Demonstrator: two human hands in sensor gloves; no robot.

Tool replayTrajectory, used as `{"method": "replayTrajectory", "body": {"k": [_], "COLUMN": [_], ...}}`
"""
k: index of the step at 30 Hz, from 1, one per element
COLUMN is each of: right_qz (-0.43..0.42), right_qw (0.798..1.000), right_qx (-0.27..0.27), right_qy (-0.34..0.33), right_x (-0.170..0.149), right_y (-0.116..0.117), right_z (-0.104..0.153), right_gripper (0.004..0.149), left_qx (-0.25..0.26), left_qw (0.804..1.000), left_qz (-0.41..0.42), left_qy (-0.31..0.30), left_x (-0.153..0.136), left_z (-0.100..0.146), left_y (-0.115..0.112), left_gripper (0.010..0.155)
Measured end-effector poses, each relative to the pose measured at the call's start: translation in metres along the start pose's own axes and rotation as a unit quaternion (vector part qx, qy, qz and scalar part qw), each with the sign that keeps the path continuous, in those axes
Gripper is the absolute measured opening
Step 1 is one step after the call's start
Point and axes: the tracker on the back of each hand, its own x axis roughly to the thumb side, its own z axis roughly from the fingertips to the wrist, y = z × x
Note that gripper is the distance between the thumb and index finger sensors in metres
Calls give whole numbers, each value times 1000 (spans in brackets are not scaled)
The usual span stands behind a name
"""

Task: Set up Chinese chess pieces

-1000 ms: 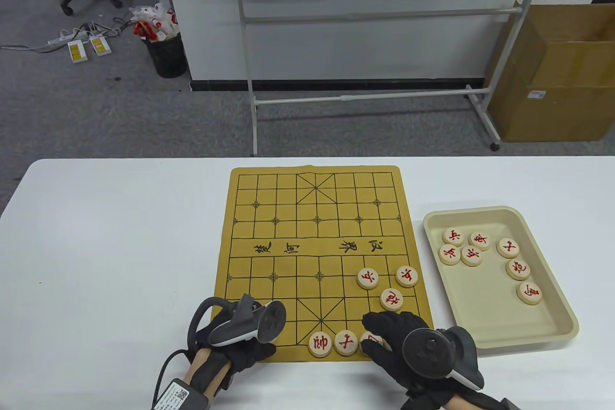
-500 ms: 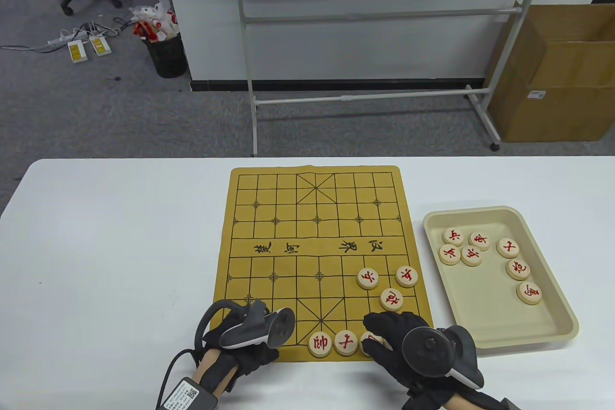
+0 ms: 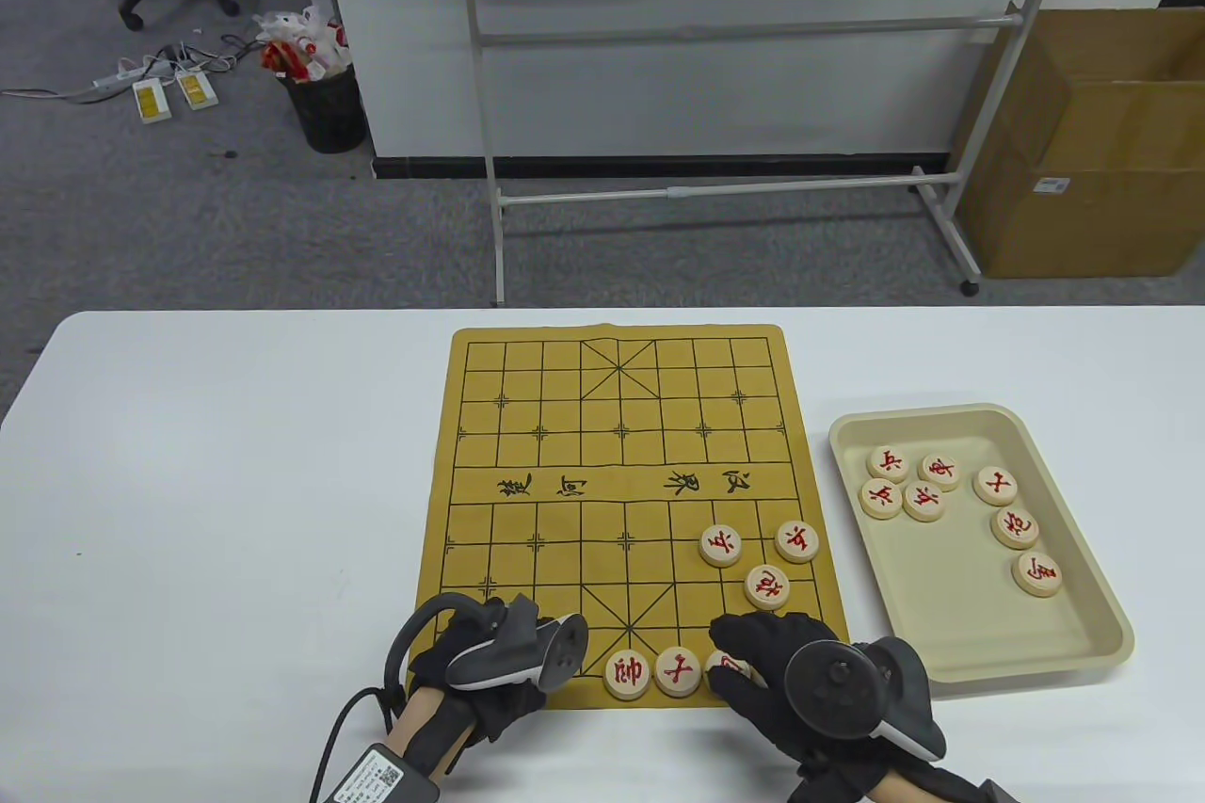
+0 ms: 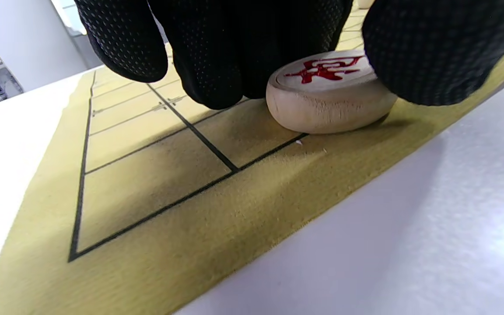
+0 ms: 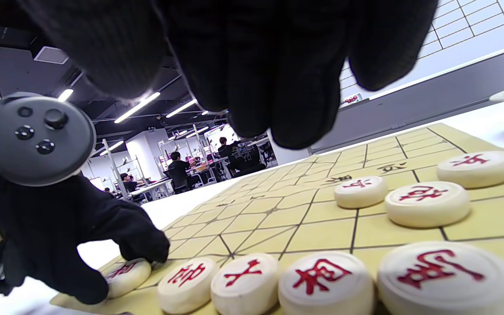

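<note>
At the lower centre of the table view, the left hand [image 3: 490, 671] pinches a red piece [image 4: 328, 94] resting on the board [image 3: 565, 426] along its near edge, evidently being seated on the back row. The right hand [image 3: 791, 681], fingers relaxed and holding nothing, hovers over the row's pieces at lower right. Next probably calls for nudging the piece onto its line crossing, then releasing

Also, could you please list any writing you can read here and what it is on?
"楚河" and "汉界": black, across the middle of the board.
"帥": red, on the king piece.
"仕": red, on the advisor piece.
"相": red, on the elephant piece.
Partly covered: the held piece in the left hand's grip.
Too small: other pieces' characters, cardboard box label, cable tag.
</note>
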Motion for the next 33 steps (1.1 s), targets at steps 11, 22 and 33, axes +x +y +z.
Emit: {"method": "replayTrajectory", "body": {"k": [11, 22, 33], "right_qz": [4, 12, 140], "right_qw": [1000, 1000, 935], "right_qx": [9, -27, -10], "right_qy": [-11, -4, 325], "right_x": [2, -7, -159], "right_y": [5, -22, -91], "right_z": [-1, -7, -44], "right_gripper": [61, 62, 66], "left_qx": [204, 226, 213], "left_qw": [952, 942, 949], "left_qz": [221, 240, 222], "left_qy": [-58, -65, -71], "left_x": [18, 26, 28], "left_z": [39, 41, 39], "left_y": [44, 41, 39], "left_gripper": [74, 74, 73]}}
